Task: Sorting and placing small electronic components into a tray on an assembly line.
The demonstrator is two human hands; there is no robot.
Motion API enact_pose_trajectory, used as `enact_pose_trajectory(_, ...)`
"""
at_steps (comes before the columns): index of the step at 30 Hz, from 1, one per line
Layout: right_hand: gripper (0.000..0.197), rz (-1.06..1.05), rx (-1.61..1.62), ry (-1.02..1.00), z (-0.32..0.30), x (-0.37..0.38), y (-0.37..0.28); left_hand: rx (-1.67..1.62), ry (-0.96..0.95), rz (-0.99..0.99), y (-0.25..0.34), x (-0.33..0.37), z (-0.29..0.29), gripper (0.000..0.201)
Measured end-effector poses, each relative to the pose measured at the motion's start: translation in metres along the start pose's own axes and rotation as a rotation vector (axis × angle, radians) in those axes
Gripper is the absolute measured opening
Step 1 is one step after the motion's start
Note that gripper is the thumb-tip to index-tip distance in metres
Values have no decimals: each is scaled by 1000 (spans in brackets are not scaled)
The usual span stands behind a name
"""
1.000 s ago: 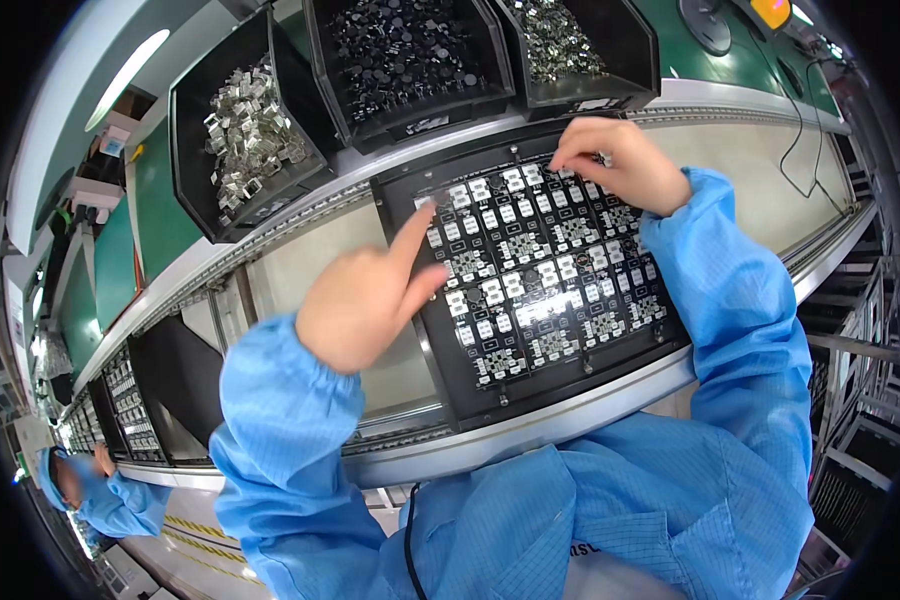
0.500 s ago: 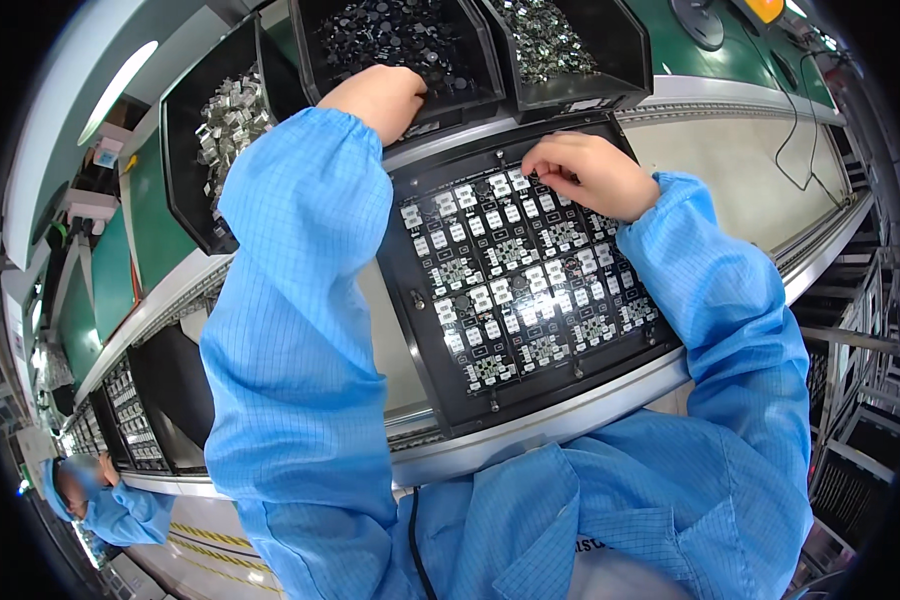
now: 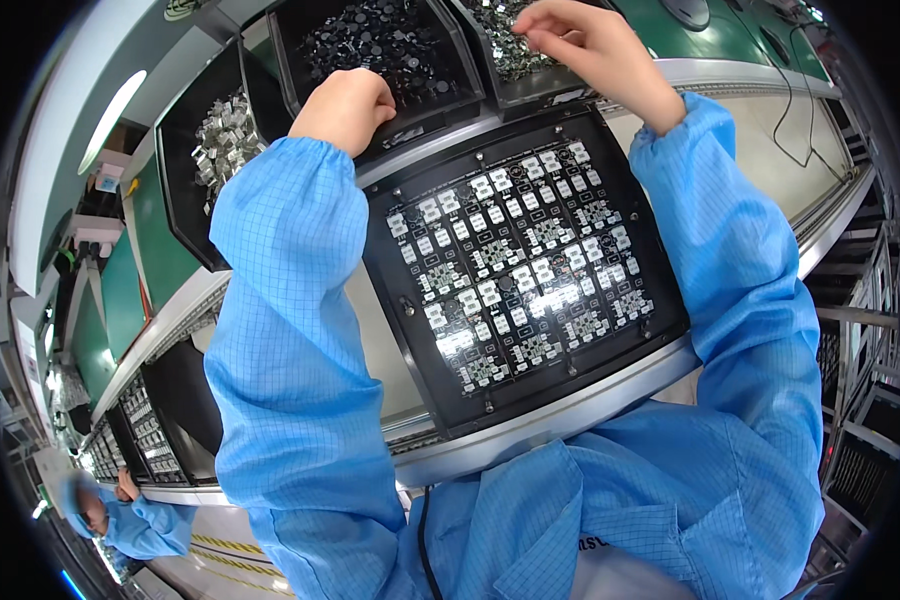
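Observation:
My left hand (image 3: 348,108), fingers curled inward and closed, is at the front rim of the middle black bin (image 3: 390,140), which holds dark round components (image 3: 375,48). Whatever may be in those fingers is hidden. My right hand (image 3: 600,50) is over the right-hand bin, filled with small shiny metal parts (image 3: 510,40); its thumb and fingers are slightly apart, with nothing visible between them. Below both hands lies a black fixture tray (image 3: 410,345) carrying a panel of circuit boards (image 3: 525,265) with rows of white pads and small dark components.
On the left stands another black bin with silver metal parts (image 3: 228,140). Metal rails (image 3: 550,415) run along the bench's near edge. Further left are more board trays (image 3: 150,440) and another person in a blue sleeve (image 3: 150,528). A cable (image 3: 795,125) lies at the right.
My right hand has moved up from the circuit boards to the right-hand bin. My left hand has shifted slightly left and down at the middle bin's rim.

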State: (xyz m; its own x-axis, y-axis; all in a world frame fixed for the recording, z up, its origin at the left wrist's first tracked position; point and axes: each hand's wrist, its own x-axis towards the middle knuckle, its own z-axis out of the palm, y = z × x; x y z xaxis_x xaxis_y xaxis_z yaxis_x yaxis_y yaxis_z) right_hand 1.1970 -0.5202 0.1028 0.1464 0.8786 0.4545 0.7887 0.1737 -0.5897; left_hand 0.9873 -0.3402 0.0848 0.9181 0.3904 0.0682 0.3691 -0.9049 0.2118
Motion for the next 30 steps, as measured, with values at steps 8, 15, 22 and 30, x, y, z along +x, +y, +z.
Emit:
enact_pose_trajectory(8,23,105,-439,-413,23,20,35,-153,-57,11,-2,3,-6,25)
enact_pose_trajectory(15,17,89,-286,-352,16,20,28,-545,310,-18,15,-11,-15,21)
enact_pose_trajectory(22,14,-46,-251,-8,-4,8,24,-1065,110,170,76,-37,11,14)
enact_pose_trajectory(30,11,28,-87,127,-23,-16,-4,-954,35,75,90,-39,55,22)
